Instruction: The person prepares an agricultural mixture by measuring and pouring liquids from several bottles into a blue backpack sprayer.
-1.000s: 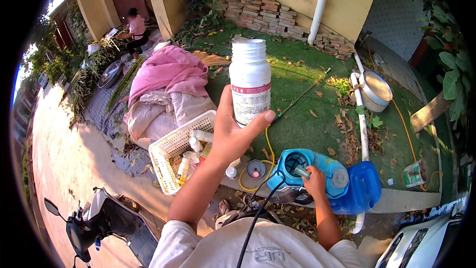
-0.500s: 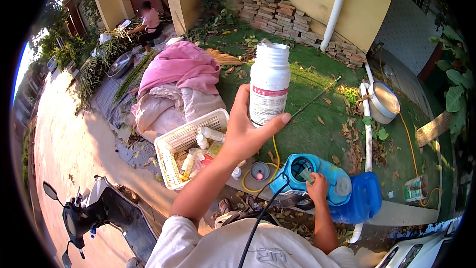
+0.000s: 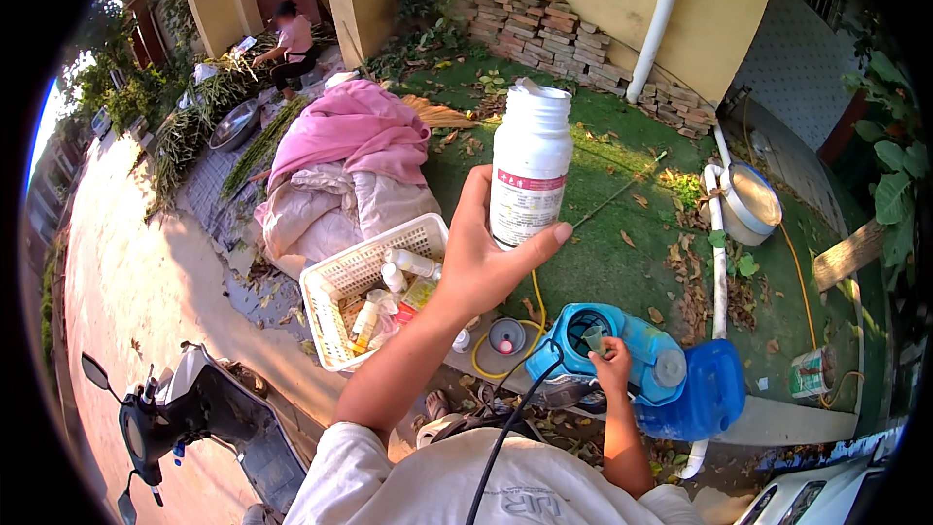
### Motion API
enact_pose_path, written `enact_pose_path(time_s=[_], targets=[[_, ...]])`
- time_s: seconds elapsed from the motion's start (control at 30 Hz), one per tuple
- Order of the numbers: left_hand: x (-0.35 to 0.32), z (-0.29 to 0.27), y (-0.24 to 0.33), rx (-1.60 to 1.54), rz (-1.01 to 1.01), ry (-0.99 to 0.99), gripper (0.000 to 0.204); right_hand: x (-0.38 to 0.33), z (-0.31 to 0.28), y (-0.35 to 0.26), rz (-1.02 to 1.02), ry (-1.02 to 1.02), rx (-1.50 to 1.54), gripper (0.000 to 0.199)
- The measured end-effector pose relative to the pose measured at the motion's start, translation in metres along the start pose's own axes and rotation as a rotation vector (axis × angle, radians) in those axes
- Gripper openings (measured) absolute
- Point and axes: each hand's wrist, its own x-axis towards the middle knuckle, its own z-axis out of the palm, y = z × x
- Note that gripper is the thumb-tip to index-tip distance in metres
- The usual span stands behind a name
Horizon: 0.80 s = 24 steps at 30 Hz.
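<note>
Since a second ago, the white bottle [image 3: 530, 167] has drifted a little to the right and sits slightly higher against the green turf, while the raised left hand [image 3: 486, 258] keeps it upright in much the same pose. Its fingers wrap the lower part of the bottle from behind, and the thumb [image 3: 544, 241] presses across the front just below the label's red band; above the fingers stands the bottle's open neck. Below and left of that hand lies a white plastic basket [image 3: 335, 282] with small bottles inside it, and beyond the basket a heap of pink and pale cloth [image 3: 345, 151].

The right hand [image 3: 612, 369] has stayed low at the mouth of the blue sprayer tank [image 3: 641, 374]. Its fingers are pinched on a small pale cup-like piece [image 3: 593, 337] right at the round opening; the exact grip is too small to judge further. Just left of those fingers a round grey and red lid [image 3: 506, 335] lies on the ground inside a loop of yellow hose [image 3: 486, 360]. A black cord [image 3: 515, 418] runs from the tank toward the person's chest.

Down at the lower left stands a dark scooter [image 3: 185, 418]. Far off at the upper left, another person [image 3: 290, 39] crouches among cut plants.
</note>
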Motion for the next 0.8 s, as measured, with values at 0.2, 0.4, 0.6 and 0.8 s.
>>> enact_pose_path(time_s=[0.2, 0.4, 0.6, 0.8], targets=[[0.0, 0.0, -0.004, 0.011, 0.007, 0.011, 0.066, -0.004, -0.001, -0.009, 0.023, -0.016, 0.025, 0.039], [0.001, 0.0, -0.005, -0.057, -0.024, -0.019, 0.062, 0.001, -0.004, 0.008, 0.033, -0.037, 0.155, 0.041], [0.001, -0.003, -0.011, -0.156, -0.109, -0.107, 0.062, -0.001, -0.003, 0.005, 0.048, -0.039, 0.187, 0.043], [0.001, -0.001, -0.016, -0.183, -0.164, -0.181, 0.062, -0.001, -0.002, 0.007, 0.034, -0.001, 0.191, 0.04]])
